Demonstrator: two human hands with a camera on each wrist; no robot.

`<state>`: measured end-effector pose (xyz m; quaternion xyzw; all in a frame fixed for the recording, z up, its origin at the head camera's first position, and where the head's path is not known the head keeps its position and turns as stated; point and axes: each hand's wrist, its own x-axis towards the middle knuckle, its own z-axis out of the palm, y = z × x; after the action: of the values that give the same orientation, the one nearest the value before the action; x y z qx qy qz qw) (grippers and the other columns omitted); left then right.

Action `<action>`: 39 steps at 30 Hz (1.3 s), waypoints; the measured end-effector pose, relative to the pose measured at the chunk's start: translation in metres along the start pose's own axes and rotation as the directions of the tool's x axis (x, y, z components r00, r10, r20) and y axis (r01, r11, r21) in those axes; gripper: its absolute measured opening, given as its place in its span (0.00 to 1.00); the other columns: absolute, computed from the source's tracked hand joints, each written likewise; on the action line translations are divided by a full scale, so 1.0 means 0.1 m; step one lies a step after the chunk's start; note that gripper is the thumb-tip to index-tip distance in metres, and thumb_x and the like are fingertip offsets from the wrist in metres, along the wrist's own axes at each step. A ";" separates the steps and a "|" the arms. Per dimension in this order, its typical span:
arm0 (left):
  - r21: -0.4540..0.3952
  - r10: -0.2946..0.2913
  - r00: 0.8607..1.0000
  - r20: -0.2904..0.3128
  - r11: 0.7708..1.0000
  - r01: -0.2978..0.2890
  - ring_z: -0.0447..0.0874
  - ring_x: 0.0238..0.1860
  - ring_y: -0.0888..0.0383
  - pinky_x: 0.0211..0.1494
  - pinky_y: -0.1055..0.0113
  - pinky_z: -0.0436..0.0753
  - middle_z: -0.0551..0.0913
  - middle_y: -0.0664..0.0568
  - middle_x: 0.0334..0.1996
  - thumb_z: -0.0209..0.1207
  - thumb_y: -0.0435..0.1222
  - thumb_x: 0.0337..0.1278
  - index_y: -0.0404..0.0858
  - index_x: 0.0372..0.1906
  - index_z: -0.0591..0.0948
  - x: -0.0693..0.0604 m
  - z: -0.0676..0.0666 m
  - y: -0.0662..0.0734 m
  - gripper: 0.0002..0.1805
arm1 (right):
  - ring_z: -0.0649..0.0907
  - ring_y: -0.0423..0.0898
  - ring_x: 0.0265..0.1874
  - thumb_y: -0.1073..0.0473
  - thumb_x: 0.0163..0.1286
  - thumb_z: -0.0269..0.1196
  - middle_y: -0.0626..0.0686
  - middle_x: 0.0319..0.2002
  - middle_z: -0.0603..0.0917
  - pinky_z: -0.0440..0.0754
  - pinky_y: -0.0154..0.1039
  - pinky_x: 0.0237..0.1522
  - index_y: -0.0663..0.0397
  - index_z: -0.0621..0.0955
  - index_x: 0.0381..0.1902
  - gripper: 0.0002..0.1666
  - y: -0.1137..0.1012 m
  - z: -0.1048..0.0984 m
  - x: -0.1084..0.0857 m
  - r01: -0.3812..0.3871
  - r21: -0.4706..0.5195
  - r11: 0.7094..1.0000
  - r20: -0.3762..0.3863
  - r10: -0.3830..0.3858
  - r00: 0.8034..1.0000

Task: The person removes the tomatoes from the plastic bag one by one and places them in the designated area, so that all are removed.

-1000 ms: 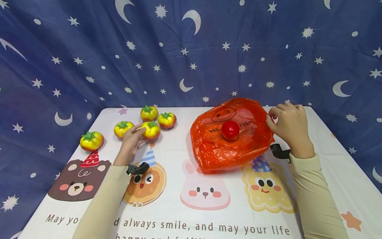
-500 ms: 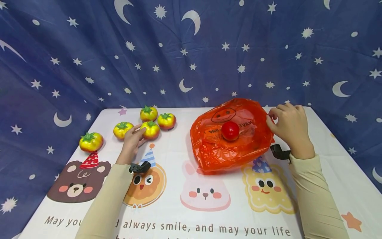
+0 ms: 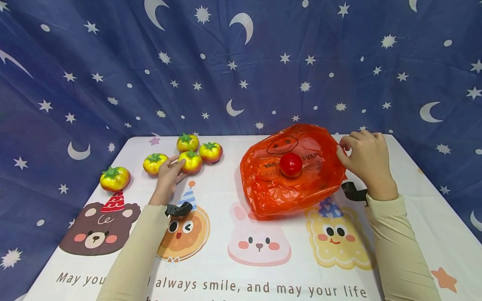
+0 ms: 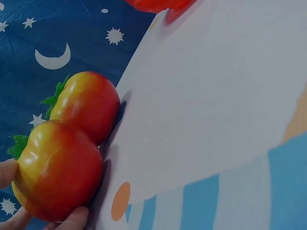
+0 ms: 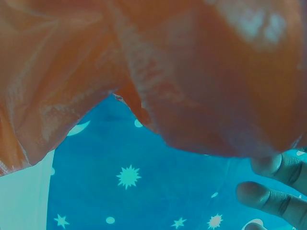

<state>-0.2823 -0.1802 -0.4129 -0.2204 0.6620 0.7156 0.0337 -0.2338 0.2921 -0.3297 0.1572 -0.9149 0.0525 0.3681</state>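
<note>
My left hand (image 3: 167,177) grips a yellow-and-red toy tomato (image 3: 192,163) with a green leafy top, thumb on one side and fingers around its lower side. In the left wrist view the gripped tomato (image 4: 60,170) stands close against another tomato (image 4: 91,105). On the right, my right hand (image 3: 366,161) pinches the edge of a red plastic bag (image 3: 267,196), which is spread wide. A round, shiny red fruit (image 3: 290,164) shows in the bag's middle. Close up in the right wrist view, the bag (image 5: 192,86) hides the thumb, and some fingers (image 5: 254,194) show below it.
More yellow-and-red tomatoes lie around the left hand: one at the back (image 3: 188,143), one just left of the hand (image 3: 155,163) and one farther left (image 3: 115,178). The printed white tablecloth (image 3: 226,234) meets a blue star-patterned curtain (image 3: 211,83) behind.
My left wrist has shifted slightly right, and the gripped tomato has moved a touch toward the one at its right. The right hand and the bag stay put.
</note>
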 end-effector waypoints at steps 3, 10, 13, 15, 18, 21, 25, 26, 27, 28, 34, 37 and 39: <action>0.004 -0.009 1.000 0.000 1.000 0.009 0.66 0.65 0.52 0.67 0.60 0.70 0.59 0.43 0.71 0.51 0.39 0.66 0.43 0.73 0.56 0.00 0.00 0.00 0.32 | 0.74 0.56 0.23 0.62 0.54 0.60 0.60 0.18 0.80 0.73 0.55 0.32 0.61 0.80 0.18 0.09 0.00 0.00 0.00 -0.002 -0.001 1.000 0.003 0.002 1.000; 0.030 -0.026 1.000 -0.002 0.999 0.026 0.63 0.69 0.51 0.67 0.61 0.71 0.57 0.44 0.72 0.51 0.40 0.67 0.45 0.73 0.56 -0.04 -0.04 0.00 0.32 | 0.74 0.57 0.24 0.63 0.53 0.61 0.60 0.19 0.80 0.73 0.55 0.32 0.61 0.80 0.18 0.08 -0.01 -0.01 0.01 -0.003 0.007 1.000 0.002 0.003 1.000; 0.033 -0.035 0.999 -0.002 0.999 0.035 0.63 0.69 0.52 0.67 0.61 0.71 0.58 0.45 0.72 0.51 0.41 0.67 0.46 0.73 0.55 -0.06 -0.05 0.00 0.32 | 0.74 0.57 0.24 0.63 0.53 0.61 0.60 0.18 0.80 0.73 0.56 0.32 0.61 0.80 0.18 0.08 -0.01 -0.01 0.01 -0.006 0.006 1.000 0.007 0.006 1.000; 0.037 -0.040 0.999 -0.002 0.998 0.040 0.63 0.70 0.52 0.67 0.61 0.71 0.57 0.46 0.72 0.51 0.41 0.67 0.46 0.73 0.55 -0.07 -0.06 0.01 0.33 | 0.74 0.57 0.24 0.63 0.53 0.61 0.60 0.19 0.80 0.73 0.56 0.33 0.61 0.80 0.18 0.08 -0.01 -0.01 0.01 -0.009 0.006 1.000 0.010 0.009 1.000; 0.041 -0.045 0.999 -0.001 0.998 0.045 0.62 0.70 0.52 0.67 0.61 0.71 0.57 0.46 0.72 0.51 0.41 0.67 0.45 0.73 0.54 -0.07 -0.06 0.01 0.33 | 0.74 0.57 0.24 0.63 0.53 0.61 0.60 0.18 0.80 0.73 0.56 0.33 0.61 0.80 0.18 0.08 -0.01 -0.01 0.01 -0.008 0.007 1.000 0.010 0.008 1.000; 0.054 -0.048 0.999 -0.004 0.997 0.048 0.62 0.70 0.52 0.67 0.61 0.71 0.56 0.47 0.73 0.51 0.40 0.67 0.46 0.74 0.54 -0.06 -0.08 0.01 0.33 | 0.74 0.57 0.23 0.63 0.53 0.61 0.60 0.18 0.80 0.73 0.56 0.32 0.61 0.80 0.18 0.08 -0.01 -0.01 0.01 -0.005 0.006 1.000 0.007 0.005 1.000; 0.075 -0.055 0.998 -0.013 0.996 0.055 0.62 0.70 0.53 0.66 0.62 0.72 0.56 0.47 0.73 0.50 0.41 0.67 0.48 0.74 0.53 -0.05 -0.09 0.00 0.33 | 0.74 0.56 0.23 0.63 0.53 0.61 0.60 0.18 0.80 0.73 0.56 0.32 0.61 0.79 0.18 0.08 -0.01 -0.01 0.01 -0.001 0.008 1.000 0.005 0.001 1.000; 0.078 -0.055 0.998 -0.014 0.995 0.056 0.62 0.70 0.52 0.66 0.62 0.72 0.56 0.47 0.73 0.50 0.41 0.67 0.48 0.74 0.53 -0.06 -0.09 0.00 0.33 | 0.74 0.56 0.23 0.63 0.53 0.61 0.60 0.18 0.80 0.73 0.56 0.32 0.61 0.79 0.18 0.08 -0.01 -0.01 0.02 -0.001 0.008 1.000 0.005 0.001 1.000; 0.084 -0.055 0.998 -0.015 0.995 0.056 0.62 0.70 0.53 0.66 0.62 0.72 0.56 0.47 0.73 0.51 0.41 0.67 0.48 0.74 0.53 -0.06 -0.10 0.00 0.33 | 0.74 0.57 0.23 0.63 0.53 0.61 0.60 0.18 0.80 0.73 0.56 0.32 0.61 0.79 0.18 0.08 -0.01 -0.01 0.02 -0.001 0.008 1.000 0.006 0.001 1.000; 0.088 -0.055 0.998 -0.014 0.995 0.056 0.62 0.70 0.53 0.66 0.62 0.72 0.56 0.47 0.73 0.50 0.42 0.67 0.48 0.74 0.53 -0.07 -0.11 0.00 0.33 | 0.74 0.57 0.23 0.63 0.53 0.61 0.60 0.18 0.80 0.73 0.56 0.32 0.61 0.79 0.17 0.08 -0.01 -0.01 0.02 0.000 0.008 1.000 0.005 0.000 1.000; 0.111 -0.047 0.999 -0.008 0.993 0.048 0.61 0.71 0.52 0.67 0.62 0.71 0.56 0.48 0.73 0.51 0.44 0.66 0.49 0.74 0.53 -0.14 -0.14 0.03 0.34 | 0.74 0.57 0.23 0.63 0.54 0.60 0.60 0.18 0.80 0.73 0.55 0.33 0.61 0.79 0.18 0.09 -0.02 0.00 0.01 0.003 0.008 1.000 0.002 -0.003 1.000; 0.113 -0.030 1.000 0.001 0.993 0.029 0.61 0.70 0.51 0.67 0.61 0.71 0.56 0.47 0.73 0.51 0.43 0.66 0.48 0.74 0.53 -0.18 -0.16 0.05 0.34 | 0.74 0.57 0.23 0.63 0.54 0.60 0.60 0.18 0.80 0.73 0.55 0.32 0.61 0.79 0.18 0.09 -0.02 0.00 0.01 0.000 0.010 1.000 0.004 0.000 1.000; 0.122 -0.018 1.000 0.010 0.992 0.016 0.62 0.70 0.50 0.67 0.61 0.70 0.55 0.46 0.73 0.51 0.43 0.67 0.47 0.74 0.52 -0.20 -0.17 0.07 0.34 | 0.74 0.56 0.23 0.63 0.54 0.60 0.60 0.18 0.80 0.72 0.55 0.32 0.61 0.79 0.18 0.09 -0.02 0.00 0.01 -0.002 0.012 1.000 0.006 0.002 1.000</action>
<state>-0.2616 -0.1924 -0.3998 -0.2196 0.7024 0.6746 0.0570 -0.2342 0.2899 -0.3288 0.1584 -0.9158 0.0580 0.3644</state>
